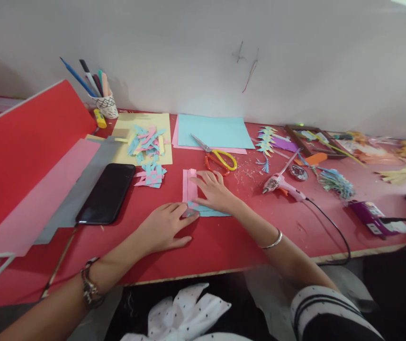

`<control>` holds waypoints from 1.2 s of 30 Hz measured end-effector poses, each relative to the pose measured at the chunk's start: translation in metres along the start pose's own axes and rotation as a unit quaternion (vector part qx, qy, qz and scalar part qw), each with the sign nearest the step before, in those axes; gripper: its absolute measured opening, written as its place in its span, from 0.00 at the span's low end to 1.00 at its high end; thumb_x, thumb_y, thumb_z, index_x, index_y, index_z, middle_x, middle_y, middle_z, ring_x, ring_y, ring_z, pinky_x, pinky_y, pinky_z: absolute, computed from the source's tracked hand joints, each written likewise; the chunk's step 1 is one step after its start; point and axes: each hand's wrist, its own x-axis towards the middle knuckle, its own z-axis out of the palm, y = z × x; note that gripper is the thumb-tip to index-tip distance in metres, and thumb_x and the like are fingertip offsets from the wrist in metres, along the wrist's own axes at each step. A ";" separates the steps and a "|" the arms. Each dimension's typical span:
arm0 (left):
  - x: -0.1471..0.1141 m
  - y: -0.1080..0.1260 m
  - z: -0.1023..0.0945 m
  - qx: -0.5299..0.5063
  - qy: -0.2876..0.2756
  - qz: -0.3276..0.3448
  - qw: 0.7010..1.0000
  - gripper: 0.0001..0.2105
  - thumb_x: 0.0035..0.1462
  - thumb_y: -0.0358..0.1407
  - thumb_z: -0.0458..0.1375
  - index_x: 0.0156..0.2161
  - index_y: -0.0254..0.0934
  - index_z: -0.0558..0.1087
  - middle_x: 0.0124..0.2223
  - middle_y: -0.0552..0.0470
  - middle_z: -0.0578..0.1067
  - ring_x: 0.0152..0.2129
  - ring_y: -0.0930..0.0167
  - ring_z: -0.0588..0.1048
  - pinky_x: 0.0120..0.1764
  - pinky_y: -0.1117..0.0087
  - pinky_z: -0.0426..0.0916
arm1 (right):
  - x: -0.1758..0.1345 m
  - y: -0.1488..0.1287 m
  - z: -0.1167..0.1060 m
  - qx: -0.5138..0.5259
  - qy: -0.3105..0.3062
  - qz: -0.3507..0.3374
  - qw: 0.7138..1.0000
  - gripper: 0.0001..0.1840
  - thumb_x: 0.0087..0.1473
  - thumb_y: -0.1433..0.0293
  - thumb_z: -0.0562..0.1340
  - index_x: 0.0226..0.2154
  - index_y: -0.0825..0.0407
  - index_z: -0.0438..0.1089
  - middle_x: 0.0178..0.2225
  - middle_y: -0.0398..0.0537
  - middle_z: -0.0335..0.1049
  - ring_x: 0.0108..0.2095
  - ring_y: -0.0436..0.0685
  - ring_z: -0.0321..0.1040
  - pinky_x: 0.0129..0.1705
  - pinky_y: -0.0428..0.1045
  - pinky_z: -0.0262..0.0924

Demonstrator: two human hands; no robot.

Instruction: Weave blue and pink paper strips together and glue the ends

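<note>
Pink paper strips (185, 187) stand upright from me on the red table, crossing light blue paper strips (212, 213) that run to the right. My left hand (165, 225) rests at the crossing, fingertips pressed on the strips and thumb stretched apart on the table. Over the pink strips and the right part of the blue ones lies my right hand (214, 192), fingers spread and touching the paper. Its palm hides part of the strips. Beyond it are scissors (217, 156) with red and yellow handles, blades slightly apart.
Left are a black phone (106, 194), cut paper pieces (148, 142) and a pen cup (106, 105). Blue sheets (213, 130) lie at the back. To the right sit a pink glue gun (284, 183) with its cord, a tassel (336, 182) and a purple power strip (371, 218).
</note>
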 end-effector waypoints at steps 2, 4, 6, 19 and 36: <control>0.000 0.001 0.000 -0.002 0.001 0.001 1.000 0.20 0.54 0.44 0.50 0.51 0.39 0.65 0.41 0.43 0.68 0.40 0.62 0.70 0.41 0.62 0.65 | 0.005 0.002 0.004 -0.018 0.001 0.031 0.999 0.23 0.54 0.62 0.53 0.51 0.52 0.58 0.54 0.58 0.54 0.54 0.63 0.48 0.54 0.62 0.37; 0.000 0.001 -0.001 -0.002 0.003 -0.002 1.000 0.20 0.54 0.44 0.50 0.51 0.39 0.65 0.41 0.43 0.68 0.39 0.62 0.70 0.41 0.62 0.66 | 0.011 0.004 0.005 -0.028 0.008 0.050 0.998 0.21 0.54 0.66 0.53 0.51 0.53 0.58 0.54 0.59 0.54 0.54 0.63 0.49 0.54 0.62 0.38; 0.001 0.001 -0.002 0.000 0.001 -0.004 1.000 0.20 0.54 0.43 0.50 0.51 0.39 0.65 0.41 0.43 0.68 0.40 0.62 0.70 0.41 0.62 0.66 | 0.014 0.004 0.001 -0.025 0.022 0.059 0.998 0.20 0.54 0.69 0.52 0.51 0.53 0.58 0.54 0.59 0.55 0.53 0.63 0.50 0.54 0.61 0.39; -0.001 0.005 -0.005 -0.007 -0.002 -0.020 1.000 0.21 0.53 0.44 0.51 0.50 0.36 0.65 0.44 0.44 0.70 0.42 0.63 0.68 0.44 0.63 0.63 | -0.061 -0.007 -0.025 0.120 -0.026 0.079 0.989 0.14 0.50 0.69 0.58 0.41 0.54 0.65 0.41 0.52 0.66 0.42 0.58 0.61 0.41 0.52 0.53; 0.024 0.008 -0.015 -0.175 0.019 -0.164 0.971 0.10 0.53 0.40 0.50 0.33 0.37 0.71 0.30 0.53 0.74 0.27 0.71 0.72 0.27 0.73 0.61 | -0.045 -0.001 -0.031 0.117 -0.035 0.103 0.987 0.07 0.53 0.71 0.54 0.29 0.52 0.67 0.35 0.47 0.67 0.40 0.55 0.62 0.50 0.62 0.35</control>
